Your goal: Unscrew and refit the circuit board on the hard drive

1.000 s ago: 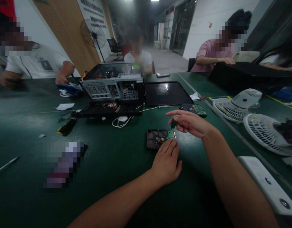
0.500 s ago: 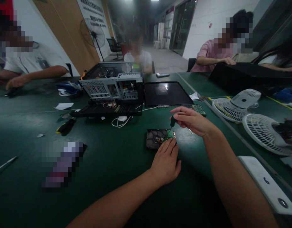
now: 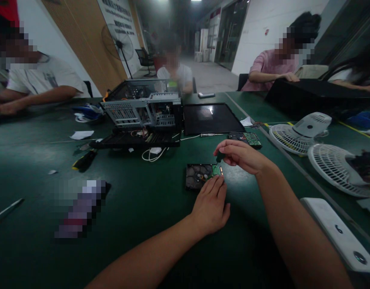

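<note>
A standing fan [image 3: 118, 44] and a black office chair [image 3: 145, 58] occupy the upper left of the frame. Left of centre, an opened computer case [image 3: 139, 112] sits on the green worktop [image 3: 143, 200], with a flat black panel [image 3: 213, 118] just beside it. At the right are two white fan grilles [image 3: 283, 138] [image 3: 332, 172]; at upper right, a person in pink [image 3: 263, 64] touches a large black box [image 3: 311, 98].

the left grip [image 3: 209, 206] and right grip [image 3: 244, 156] are bare, with slim, tapering fingers [image 3: 214, 184]; the two forearms [image 3: 155, 249] are bare too, narrow at the wrists [image 3: 262, 171] and broader toward the bottom edge.
</note>
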Motion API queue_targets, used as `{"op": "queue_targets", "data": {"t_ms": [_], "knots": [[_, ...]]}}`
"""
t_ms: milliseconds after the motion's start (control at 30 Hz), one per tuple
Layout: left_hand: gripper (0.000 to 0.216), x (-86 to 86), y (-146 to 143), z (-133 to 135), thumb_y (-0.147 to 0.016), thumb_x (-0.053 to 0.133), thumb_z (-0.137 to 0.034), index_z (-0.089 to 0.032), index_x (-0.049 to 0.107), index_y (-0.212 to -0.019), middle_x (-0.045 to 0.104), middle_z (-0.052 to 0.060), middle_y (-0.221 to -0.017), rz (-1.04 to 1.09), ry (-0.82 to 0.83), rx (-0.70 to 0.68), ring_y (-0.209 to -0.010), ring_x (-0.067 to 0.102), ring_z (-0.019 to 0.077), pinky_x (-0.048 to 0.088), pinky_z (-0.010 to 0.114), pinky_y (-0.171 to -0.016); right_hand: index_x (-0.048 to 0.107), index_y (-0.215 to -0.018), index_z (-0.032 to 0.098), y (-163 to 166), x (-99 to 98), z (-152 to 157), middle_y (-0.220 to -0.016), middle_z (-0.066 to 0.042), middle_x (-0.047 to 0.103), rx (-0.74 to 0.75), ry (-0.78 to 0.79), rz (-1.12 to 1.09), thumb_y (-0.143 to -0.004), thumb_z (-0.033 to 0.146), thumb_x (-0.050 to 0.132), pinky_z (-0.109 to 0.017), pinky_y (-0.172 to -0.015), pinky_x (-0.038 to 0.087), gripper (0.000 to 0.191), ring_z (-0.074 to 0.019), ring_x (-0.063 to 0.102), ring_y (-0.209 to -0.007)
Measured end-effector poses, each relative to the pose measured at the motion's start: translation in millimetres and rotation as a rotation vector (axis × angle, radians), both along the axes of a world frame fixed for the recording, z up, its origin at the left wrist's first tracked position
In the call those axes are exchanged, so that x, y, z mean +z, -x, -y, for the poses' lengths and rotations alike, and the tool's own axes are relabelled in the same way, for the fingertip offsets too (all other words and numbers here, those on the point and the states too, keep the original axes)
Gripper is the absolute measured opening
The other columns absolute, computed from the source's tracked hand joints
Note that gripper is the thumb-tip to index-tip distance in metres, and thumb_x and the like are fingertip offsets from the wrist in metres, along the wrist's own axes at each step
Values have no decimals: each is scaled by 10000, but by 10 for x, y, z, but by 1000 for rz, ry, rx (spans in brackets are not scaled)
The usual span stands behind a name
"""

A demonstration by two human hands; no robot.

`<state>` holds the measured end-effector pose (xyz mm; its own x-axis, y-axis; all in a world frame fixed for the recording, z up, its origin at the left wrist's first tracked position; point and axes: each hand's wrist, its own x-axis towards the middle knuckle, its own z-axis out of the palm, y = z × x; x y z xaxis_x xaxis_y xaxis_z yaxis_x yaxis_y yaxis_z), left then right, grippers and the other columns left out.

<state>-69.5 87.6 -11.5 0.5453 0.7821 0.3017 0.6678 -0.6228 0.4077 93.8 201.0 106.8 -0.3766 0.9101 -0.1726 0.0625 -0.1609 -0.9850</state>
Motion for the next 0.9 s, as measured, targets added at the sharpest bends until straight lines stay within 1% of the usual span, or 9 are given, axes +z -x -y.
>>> {"op": "queue_targets", "data": {"t_ms": [100, 233, 400, 467, 567, 633, 733, 833, 900], "knots": [[594, -10, -6, 1, -984, 549, -371, -95, 481, -1505, 396, 183, -1689, -1, -2, 1, -1585, 333, 338, 288, 528, -1328, 737, -1004, 199, 4, 14, 6, -1054, -90, 771, 38, 34, -44, -831, 327, 774, -240, -438, 310, 218, -94, 538, -575], [590, -16, -11, 2, -979, 552, -365, -96, 487, -1500, 403, 180, -1685, -2, -12, 9, -1587, 331, 335, 278, 517, -1332, 753, -1083, 199, -11, 12, -2, -1032, -81, 763, 77, 46, -94, -861, 315, 755, -240, -450, 376, 251, -103, 574, -596], [591, -9, -5, 0, -983, 549, -376, -98, 490, -1501, 402, 179, -1686, -10, -8, 10, -1588, 328, 333, 279, 516, -1332, 770, -1059, 198, -26, -2, -12, -1085, -72, 742, 78, 49, -107, -867, 362, 794, -243, -525, 471, 254, -107, 630, -667], [593, -2, -2, 0, -984, 549, -378, -95, 489, -1502, 404, 181, -1685, -12, -6, 7, -1588, 330, 332, 276, 511, -1333, 768, -1033, 199, -39, -8, -18, -1034, -64, 738, 64, 27, -81, -853, 396, 823, -239, -514, 444, 272, -109, 624, -673], [591, 9, -1, 5, -984, 548, -373, -91, 492, -1501, 401, 178, -1688, -13, -3, 10, -1588, 332, 331, 271, 499, -1336, 763, -974, 193, -73, -18, -36, -903, -36, 713, 3, -35, -30, -813, 402, 865, -234, -497, 373, 282, -92, 546, -635], [589, 12, -2, 9, -985, 546, -371, -96, 489, -1503, 391, 176, -1695, -14, 2, 9, -1587, 333, 334, 282, 508, -1331, 753, -909, 190, -95, -25, -52, -831, -15, 680, -53, -80, -5, -784, 391, 887, -242, -520, 371, 271, -89, 499, -627], [588, 12, 0, 11, -983, 549, -368, -110, 482, -1507, 381, 176, -1701, -13, 9, 6, -1590, 331, 339, 302, 535, -1318, 736, -852, 202, -106, -30, -67, -786, 0, 644, -96, -122, 15, -751, 383, 902, -258, -559, 395, 265, -106, 491, -653], [590, 7, 2, 6, -985, 549, -368, -110, 480, -1511, 380, 176, -1702, -11, 8, 3, -1596, 322, 335, 293, 532, -1322, 757, -931, 217, -85, -29, -64, -825, 4, 646, -82, -130, 2, -744, 358, 892, -264, -576, 401, 270, -111, 497, -671], [593, 3, 2, 3, -987, 546, -373, -100, 483, -1510, 379, 178, -1702, -14, 5, 3, -1596, 321, 331, 283, 518, -1329, 777, -993, 223, -66, -28, -59, -816, 11, 628, -65, -128, -4, -761, 342, 867, -267, -569, 390, 276, -107, 485, -658]]}}
